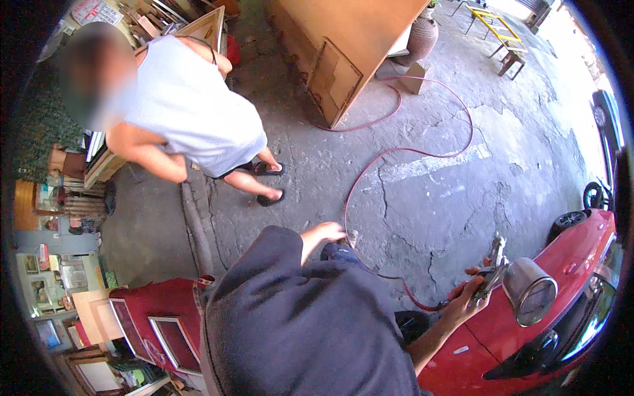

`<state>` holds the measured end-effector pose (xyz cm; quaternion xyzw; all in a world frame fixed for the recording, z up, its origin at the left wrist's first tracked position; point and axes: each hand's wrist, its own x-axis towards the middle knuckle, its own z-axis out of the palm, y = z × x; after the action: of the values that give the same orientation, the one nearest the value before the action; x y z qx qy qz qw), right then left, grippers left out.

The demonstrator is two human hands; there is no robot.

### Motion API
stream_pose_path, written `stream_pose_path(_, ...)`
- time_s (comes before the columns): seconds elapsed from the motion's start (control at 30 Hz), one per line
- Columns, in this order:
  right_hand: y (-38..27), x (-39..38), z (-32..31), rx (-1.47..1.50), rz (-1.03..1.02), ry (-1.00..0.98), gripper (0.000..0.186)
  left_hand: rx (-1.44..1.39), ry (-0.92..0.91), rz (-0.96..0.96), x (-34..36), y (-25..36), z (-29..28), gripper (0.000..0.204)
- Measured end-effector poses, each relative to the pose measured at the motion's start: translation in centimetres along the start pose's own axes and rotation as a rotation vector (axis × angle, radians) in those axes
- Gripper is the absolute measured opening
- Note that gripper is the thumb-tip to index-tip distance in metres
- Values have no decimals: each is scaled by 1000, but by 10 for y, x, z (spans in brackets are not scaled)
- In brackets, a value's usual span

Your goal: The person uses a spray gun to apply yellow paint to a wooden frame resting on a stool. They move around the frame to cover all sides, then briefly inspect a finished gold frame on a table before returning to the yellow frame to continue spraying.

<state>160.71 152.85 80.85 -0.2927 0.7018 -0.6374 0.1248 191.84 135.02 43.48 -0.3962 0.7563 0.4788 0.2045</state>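
Note:
In my right hand (467,296) is a metal spray gun (492,267) with a silver cup (530,290), held out beside the red car (456,350). My fingers wrap its handle. A thin red hose (404,150) runs up to the gun from the floor, passing my legs. At my front, my left hand (323,234) has its fingers closed where the hose passes, and it appears to grip it. Part of the hose there is hidden by the hand and my dark shirt.
Another person in a white sleeveless top (191,99) stands at the left. A large brown wooden panel (343,39) rises ahead, near a clay pot (421,39). Farther right are a yellow frame (495,25) and a stool (512,61). Framed pieces (175,340) lean at lower left.

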Motion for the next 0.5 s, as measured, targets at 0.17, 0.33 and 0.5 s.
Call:
stream_pose_path(0.17, -14, 49, 43, 57, 24, -38, 29, -262, 37, 543, 77, 206, -18, 53)
stream_pose_path(0.33, -21, 93, 62, 119, 25, -106, 33, -700, -263, 1016, 81, 357, 15, 46)
stream_pose_path(0.5, -4, 164, 39, -9, -142, -169, 31, -645, -729, 896, 125, 362, 13, 59)
